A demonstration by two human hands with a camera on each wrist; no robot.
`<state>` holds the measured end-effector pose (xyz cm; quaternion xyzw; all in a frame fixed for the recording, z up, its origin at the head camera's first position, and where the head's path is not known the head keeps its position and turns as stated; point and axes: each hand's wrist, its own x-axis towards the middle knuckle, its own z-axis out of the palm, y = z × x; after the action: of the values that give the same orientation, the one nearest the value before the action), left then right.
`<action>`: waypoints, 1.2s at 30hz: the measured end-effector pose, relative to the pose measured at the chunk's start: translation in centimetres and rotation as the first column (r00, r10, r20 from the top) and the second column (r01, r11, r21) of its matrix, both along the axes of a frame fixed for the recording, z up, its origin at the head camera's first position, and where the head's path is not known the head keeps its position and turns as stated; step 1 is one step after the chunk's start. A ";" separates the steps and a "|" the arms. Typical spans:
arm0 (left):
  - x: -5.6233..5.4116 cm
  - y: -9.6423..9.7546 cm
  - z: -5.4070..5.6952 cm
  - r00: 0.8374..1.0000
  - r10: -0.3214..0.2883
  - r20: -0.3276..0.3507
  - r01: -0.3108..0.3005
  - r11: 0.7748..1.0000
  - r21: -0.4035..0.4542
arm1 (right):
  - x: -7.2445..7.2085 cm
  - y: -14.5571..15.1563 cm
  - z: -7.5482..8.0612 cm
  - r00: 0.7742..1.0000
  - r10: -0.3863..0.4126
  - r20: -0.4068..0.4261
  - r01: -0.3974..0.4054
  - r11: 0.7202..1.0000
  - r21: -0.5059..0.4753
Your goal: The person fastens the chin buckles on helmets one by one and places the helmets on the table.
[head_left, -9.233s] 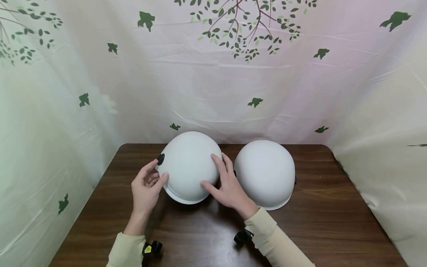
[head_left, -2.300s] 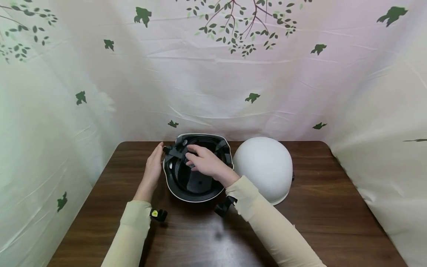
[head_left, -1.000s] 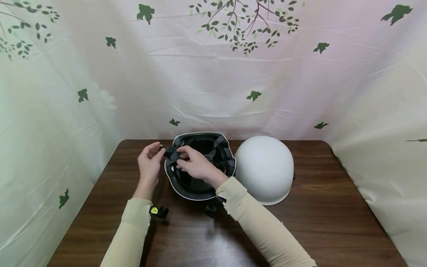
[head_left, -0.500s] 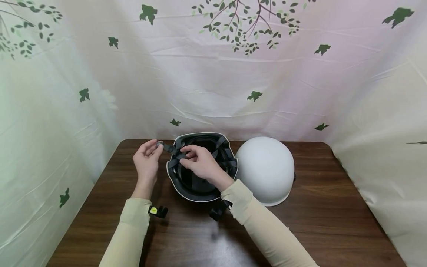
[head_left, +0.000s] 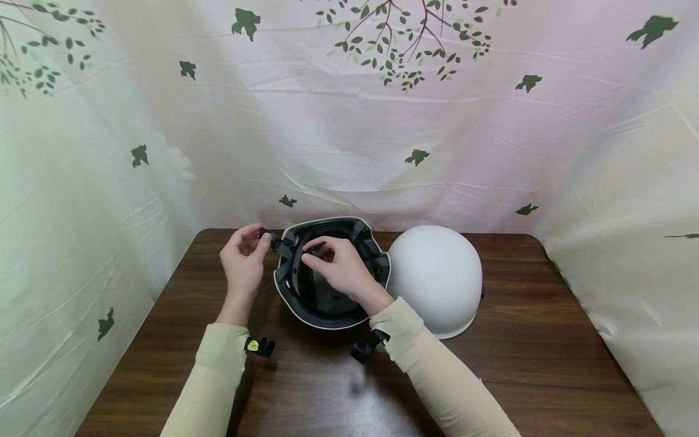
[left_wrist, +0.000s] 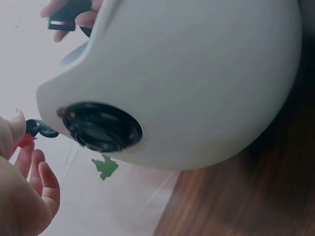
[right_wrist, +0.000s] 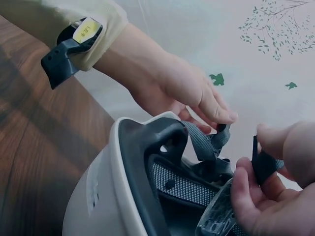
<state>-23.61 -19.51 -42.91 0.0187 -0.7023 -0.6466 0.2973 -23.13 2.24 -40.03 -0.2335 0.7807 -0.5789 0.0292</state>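
Observation:
A white helmet (left_wrist: 197, 88) lies upside down, its black padded inside (head_left: 327, 300) facing up. My left hand (head_left: 240, 261) is at its far left rim and pinches a dark chin strap (right_wrist: 201, 140) between thumb and fingers. A small red part (left_wrist: 25, 141) shows at those fingertips in the left wrist view. Over the opening, my right hand (head_left: 344, 267) pinches a black buckle piece (right_wrist: 266, 164) on a strap. The two held pieces are apart. A round black fitting (left_wrist: 101, 127) sits on the shell's left side.
A second white helmet (head_left: 435, 279) stands dome up, close at the right of the first. Both are on a dark wooden table (head_left: 546, 352). Behind hangs a pale curtain (head_left: 338, 133) with leaf prints. Each wrist carries a black camera mount (head_left: 367, 346).
Earlier the helmet was dome up between both hands; it is now turned over. During the last second my left hand took the strap out past the rim, and my right hand shifted right.

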 end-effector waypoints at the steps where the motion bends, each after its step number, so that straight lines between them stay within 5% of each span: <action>1: 0.2 0.2 0.2 1.000 -0.016 -0.016 0.016 1.000 -0.022 | 0.0 0.2 0.0 1.000 -0.004 -0.010 0.004 1.000 0.001; 9: -0.1 0.9 0.2 0.990 -0.094 -0.101 0.066 0.966 -0.251 | -0.2 1.0 -0.3 0.990 -0.059 -0.130 0.058 0.998 -0.012; 17: 0.0 1.6 0.7 0.944 -0.215 -0.249 0.038 0.824 -0.566 | -0.2 1.5 -0.1 0.984 -0.014 -0.178 0.009 1.000 -0.028; 23: -0.3 2.1 0.8 0.911 -0.294 -0.291 0.052 0.779 -0.625 | -0.3 2.0 0.3 0.980 0.026 -0.195 -0.003 0.993 0.116; 36: 0.0 2.5 1.0 0.900 -0.362 -0.241 0.105 0.718 -0.688 | -0.5 2.6 0.3 0.970 -0.026 -0.240 0.073 0.979 0.188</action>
<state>-23.57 -17.01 -41.88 -0.2961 -0.8144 -0.3814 0.3219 -23.59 4.80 -39.77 -0.2769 0.8374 -0.4680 -0.0555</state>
